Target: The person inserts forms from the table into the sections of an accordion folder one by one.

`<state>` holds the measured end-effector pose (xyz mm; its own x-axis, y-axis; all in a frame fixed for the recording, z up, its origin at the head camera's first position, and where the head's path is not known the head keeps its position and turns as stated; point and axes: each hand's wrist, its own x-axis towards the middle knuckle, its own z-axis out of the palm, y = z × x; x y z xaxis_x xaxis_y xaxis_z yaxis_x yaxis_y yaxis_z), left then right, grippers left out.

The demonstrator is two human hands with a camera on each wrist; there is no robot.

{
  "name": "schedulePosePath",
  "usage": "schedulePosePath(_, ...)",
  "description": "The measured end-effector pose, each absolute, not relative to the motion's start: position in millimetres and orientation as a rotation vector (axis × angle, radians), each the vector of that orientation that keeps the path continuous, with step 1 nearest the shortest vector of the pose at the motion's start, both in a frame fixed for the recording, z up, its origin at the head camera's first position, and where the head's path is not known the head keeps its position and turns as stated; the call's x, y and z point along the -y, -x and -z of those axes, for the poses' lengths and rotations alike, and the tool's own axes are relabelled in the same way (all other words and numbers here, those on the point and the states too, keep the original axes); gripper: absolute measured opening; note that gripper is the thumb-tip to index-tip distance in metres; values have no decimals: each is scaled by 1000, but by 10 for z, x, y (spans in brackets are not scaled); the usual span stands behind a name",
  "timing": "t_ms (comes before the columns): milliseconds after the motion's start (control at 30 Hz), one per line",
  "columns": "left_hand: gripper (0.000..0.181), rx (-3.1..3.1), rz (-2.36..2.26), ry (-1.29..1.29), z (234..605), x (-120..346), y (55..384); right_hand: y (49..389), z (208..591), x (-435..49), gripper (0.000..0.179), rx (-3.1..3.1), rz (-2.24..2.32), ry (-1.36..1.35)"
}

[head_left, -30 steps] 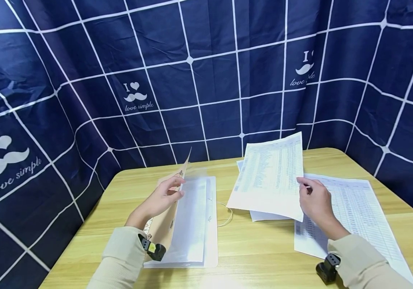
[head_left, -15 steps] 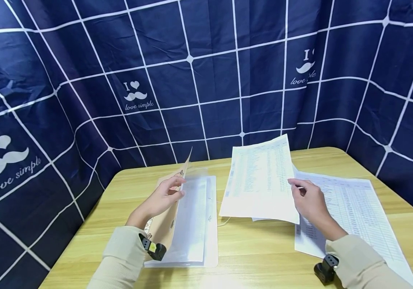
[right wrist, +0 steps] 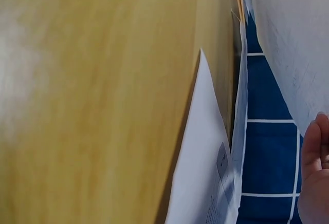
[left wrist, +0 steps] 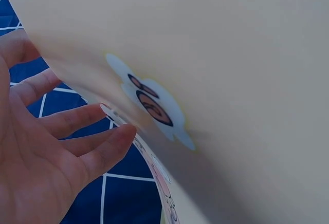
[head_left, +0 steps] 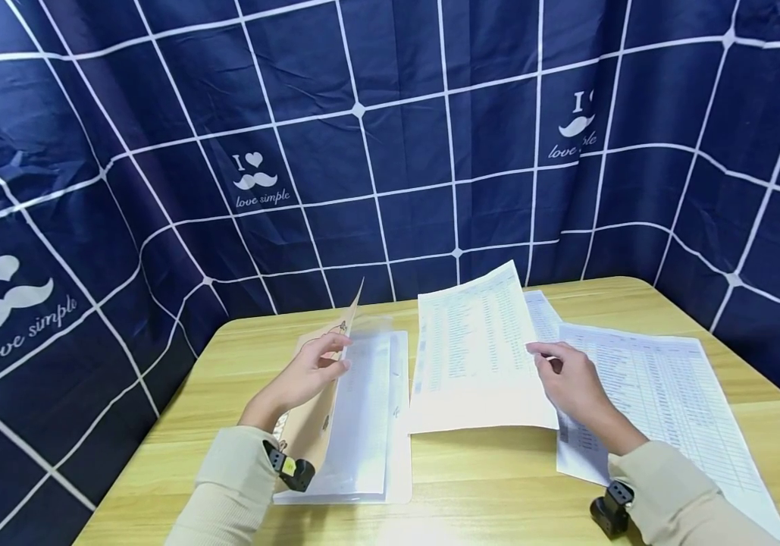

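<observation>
My left hand (head_left: 304,371) is at the raised tan cover (head_left: 317,425) of a folder with cartoon prints. Its fingers are spread and only slightly bent. In the left wrist view thumb and fingertips touch the edge of the cover (left wrist: 216,80). Clear sleeves (head_left: 362,425) with a white sheet inside lie beside the cover. My right hand (head_left: 570,379) pinches the right edge of a printed sheet (head_left: 471,349), tilted above the table beside the folder. In the right wrist view the thumb and fingertips (right wrist: 314,142) are at the sheet's edge (right wrist: 293,44).
Another table-printed sheet (head_left: 662,402) lies on the right of the wooden table (head_left: 485,485), partly under my right forearm. A further sheet (head_left: 543,311) shows behind the held one. A dark blue curtain (head_left: 403,152) with white lines surrounds the table.
My right hand has moved left with the printed sheet, to the right edge of the folder. The sheet behind it shows more. My left hand and the cover have stayed in place.
</observation>
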<state>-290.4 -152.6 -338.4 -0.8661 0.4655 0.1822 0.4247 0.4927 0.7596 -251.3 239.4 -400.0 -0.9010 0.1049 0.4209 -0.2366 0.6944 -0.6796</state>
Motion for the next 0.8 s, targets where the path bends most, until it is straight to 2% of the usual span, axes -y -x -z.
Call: schedulePosePath(800, 37, -2675, -1325, -803, 3358, 1549, 2893, 2518, 4001, -2265, 29, 2563, -1140, -188)
